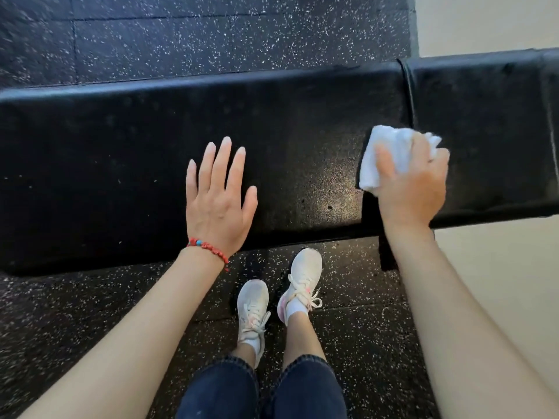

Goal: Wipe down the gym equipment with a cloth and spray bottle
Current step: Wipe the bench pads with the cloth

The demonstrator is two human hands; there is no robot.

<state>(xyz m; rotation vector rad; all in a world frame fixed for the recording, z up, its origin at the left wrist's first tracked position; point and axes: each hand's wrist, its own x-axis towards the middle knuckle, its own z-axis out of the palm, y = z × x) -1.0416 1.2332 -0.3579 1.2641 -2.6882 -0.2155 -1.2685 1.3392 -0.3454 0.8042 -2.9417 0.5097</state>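
Note:
A long black padded bench (121,164) runs across the view from left to right. My left hand (219,198) lies flat on its pad with the fingers straight and spread. My right hand (413,182) grips a bunched white cloth (384,152) and presses it on the pad near the seam between the two pad sections (408,95). A shiny patch (329,189) shows on the pad between my hands. No spray bottle is in view.
Black speckled rubber floor (211,34) lies beyond and in front of the bench. A pale floor (496,22) begins at the right. My feet in white sneakers (278,300) stand close to the bench's near edge.

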